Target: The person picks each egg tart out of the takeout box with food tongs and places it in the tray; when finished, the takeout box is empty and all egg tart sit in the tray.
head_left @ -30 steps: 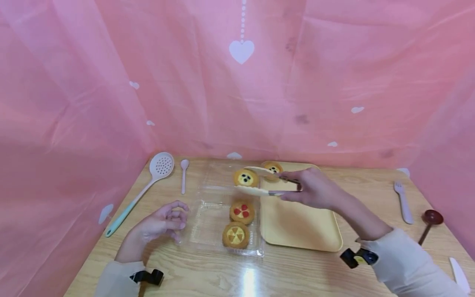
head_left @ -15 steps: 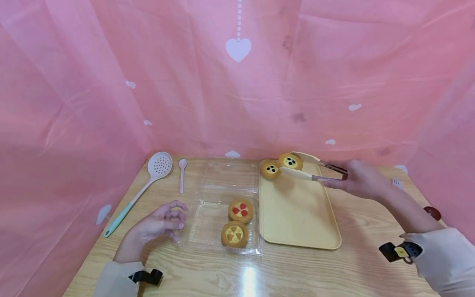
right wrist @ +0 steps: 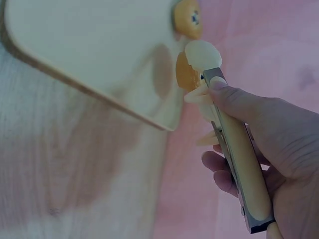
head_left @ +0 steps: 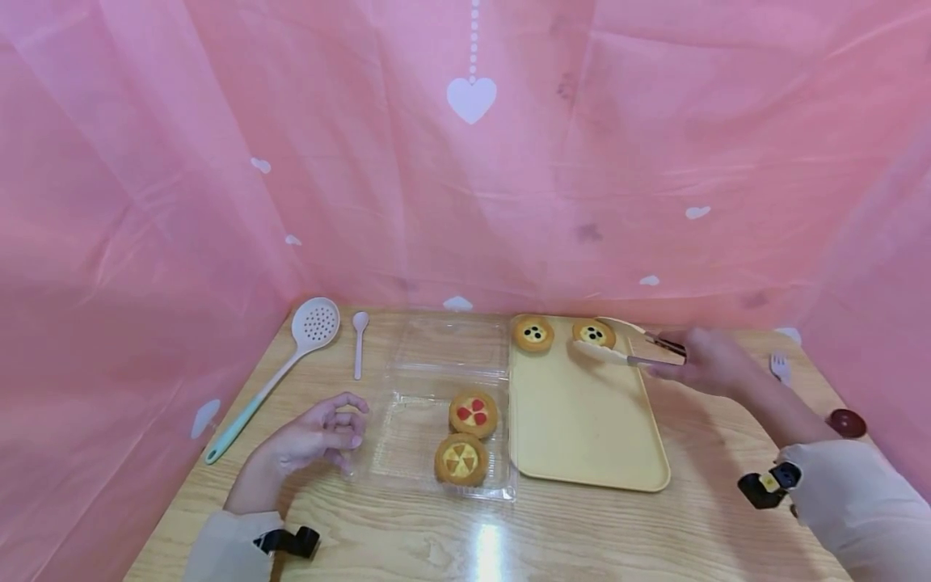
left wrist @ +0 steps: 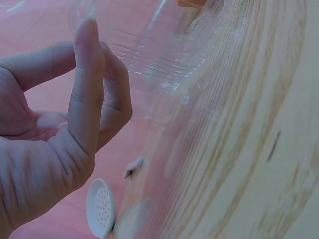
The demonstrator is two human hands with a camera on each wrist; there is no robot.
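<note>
Head view | tarts: 2 on tray [head_left: 582, 420], 2 in box [head_left: 407, 440] | right hand [head_left: 709, 361] fingers pinching tongs [head_left: 625, 343] | left hand [head_left: 313, 440] loosely curled

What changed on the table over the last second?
The right hand, gripping the tongs, carried a blueberry tart from the clear box rightward to the yellow tray, beside the first tart. The left hand, two boxed tarts and utensils stayed put.

My left hand [head_left: 309, 440] rests with fingers loosely curled; my right hand [head_left: 709, 361], arm outstretched, squeezes its fingers closed.
</note>
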